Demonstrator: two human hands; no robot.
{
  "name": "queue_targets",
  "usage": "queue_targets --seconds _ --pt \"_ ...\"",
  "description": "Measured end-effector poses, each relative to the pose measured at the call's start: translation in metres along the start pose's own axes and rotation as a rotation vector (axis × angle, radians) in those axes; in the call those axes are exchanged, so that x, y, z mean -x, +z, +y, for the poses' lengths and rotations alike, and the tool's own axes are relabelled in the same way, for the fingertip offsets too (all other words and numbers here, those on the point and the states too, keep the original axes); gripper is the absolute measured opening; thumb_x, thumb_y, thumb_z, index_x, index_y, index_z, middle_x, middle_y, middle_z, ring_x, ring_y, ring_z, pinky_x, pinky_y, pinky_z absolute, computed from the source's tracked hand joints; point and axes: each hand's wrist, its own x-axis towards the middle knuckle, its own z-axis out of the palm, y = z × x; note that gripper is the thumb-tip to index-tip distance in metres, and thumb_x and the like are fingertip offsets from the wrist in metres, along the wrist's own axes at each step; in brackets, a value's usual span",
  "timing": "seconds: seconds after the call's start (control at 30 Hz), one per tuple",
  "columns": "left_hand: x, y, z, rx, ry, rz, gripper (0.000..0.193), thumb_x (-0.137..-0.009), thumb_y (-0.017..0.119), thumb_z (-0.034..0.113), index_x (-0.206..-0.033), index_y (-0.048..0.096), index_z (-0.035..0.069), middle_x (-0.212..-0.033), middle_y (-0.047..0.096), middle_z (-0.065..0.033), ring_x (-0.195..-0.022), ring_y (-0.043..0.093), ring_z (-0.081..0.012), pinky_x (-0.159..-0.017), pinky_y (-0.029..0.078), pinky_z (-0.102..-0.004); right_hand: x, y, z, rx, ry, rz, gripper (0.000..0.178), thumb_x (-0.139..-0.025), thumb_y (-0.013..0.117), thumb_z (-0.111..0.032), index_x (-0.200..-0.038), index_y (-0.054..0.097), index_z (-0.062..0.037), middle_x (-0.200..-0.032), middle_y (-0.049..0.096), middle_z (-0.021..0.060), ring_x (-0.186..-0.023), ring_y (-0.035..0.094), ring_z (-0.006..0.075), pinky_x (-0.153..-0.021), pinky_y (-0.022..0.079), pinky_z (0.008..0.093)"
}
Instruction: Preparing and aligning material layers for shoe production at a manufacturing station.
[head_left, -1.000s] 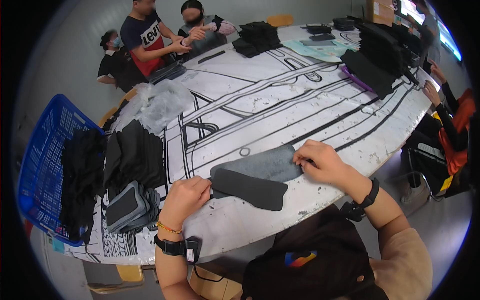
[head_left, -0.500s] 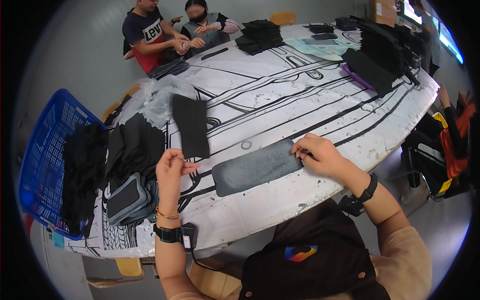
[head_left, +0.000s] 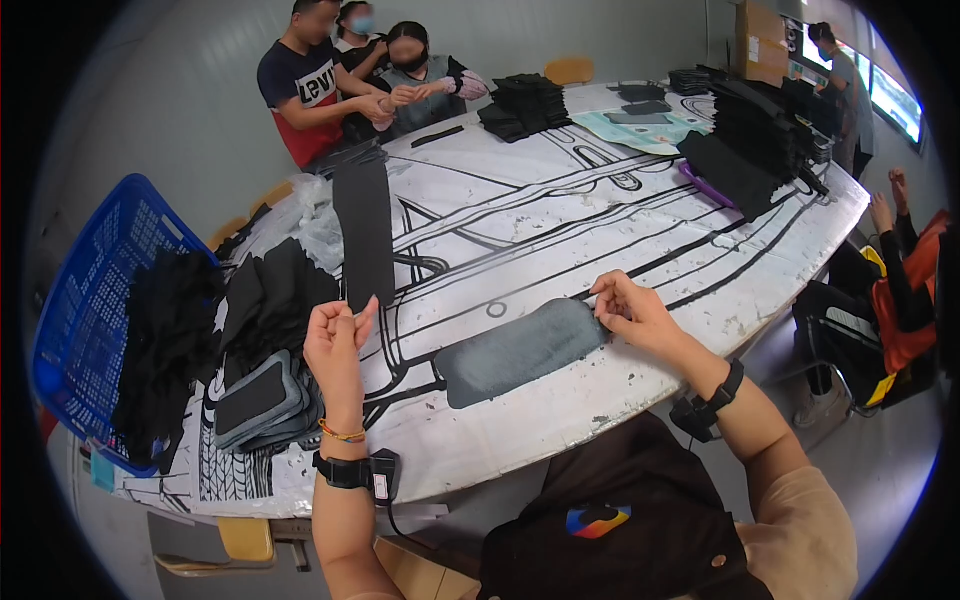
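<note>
Swung clear of the grey panel (head_left: pixel 525 355), which it overlapped a second ago, the black strip (head_left: pixel 364 235) is now to that panel's left and beyond it. The left hand (head_left: pixel 338 340), just left of the panel, pinches the strip's near end narrowly between thumb and fingers. The strip's long axis runs away from the wearer, its far end leaning slightly left. The right hand (head_left: pixel 640 318) is at the panel's right end, fingers bent close about the far corner; whether it grips or merely touches, I cannot tell. The panel lies on the desk (head_left: pixel 520 265), its long axis running left to right, with the right end farther from the wearer. I count one strip and one panel. Left of the panel are one stack of grey-edged pads (head_left: pixel 262 400), one black fabric pile (head_left: pixel 270 300) and one blue basket (head_left: pixel 110 230).
</note>
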Motion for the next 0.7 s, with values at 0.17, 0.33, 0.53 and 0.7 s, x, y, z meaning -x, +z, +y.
queue_targets --seconds 0.17,0.33,0.53,0.7 --pt "0.003 0.006 0.003 -0.024 -0.007 -0.03 0.008 -0.101 0.052 0.007 -0.098 0.054 0.0 -0.083 0.058 -0.0004 -0.099 0.071 -0.0235 -0.067 0.053 -0.0124 -0.002 0.001 0.008 -0.006 -0.031 0.024 0.041 -0.079 0.056 0.007 -0.118 0.052 -0.0071 -0.09 0.052 0.0024 -0.078 0.055 0.0101 -0.068 0.048 0.0249" --pt "0.007 0.008 0.004 -0.046 -0.016 -0.04 0.008 -0.101 0.051 0.006 -0.099 0.053 -0.002 -0.084 0.059 -0.0016 -0.101 0.07 -0.0241 -0.073 0.054 -0.0147 -0.001 -0.001 -0.008 0.073 -0.035 0.01 0.045 -0.075 0.053 0.008 -0.118 0.052 -0.0063 -0.087 0.052 0.0018 -0.076 0.053 0.011 -0.068 0.045 0.0242" --pt "0.008 0.007 0.002 -0.076 0.008 -0.043 0.008 -0.101 0.05 0.005 -0.099 0.053 -0.002 -0.085 0.06 -0.0025 -0.101 0.07 -0.025 -0.075 0.055 -0.0163 0.001 -0.005 -0.005 -0.184 0.039 -0.025 0.034 -0.083 0.048 -0.005 -0.116 0.051 -0.0048 -0.082 0.049 0.0022 -0.076 0.05 0.0131 -0.071 0.043 0.028" --pt "0.014 0.005 -0.001 -0.082 -0.018 -0.059 0.008 -0.101 0.051 0.004 -0.1 0.054 -0.004 -0.097 0.064 -0.009 -0.1 0.07 -0.0244 -0.076 0.055 -0.0192 0.006 -0.002 0.002 0.079 -0.06 0.115 0.028 -0.087 0.047 -0.011 -0.114 0.053 -0.0044 -0.08 0.05 0.0039 -0.076 0.05 0.0145 -0.073 0.043 0.0284"
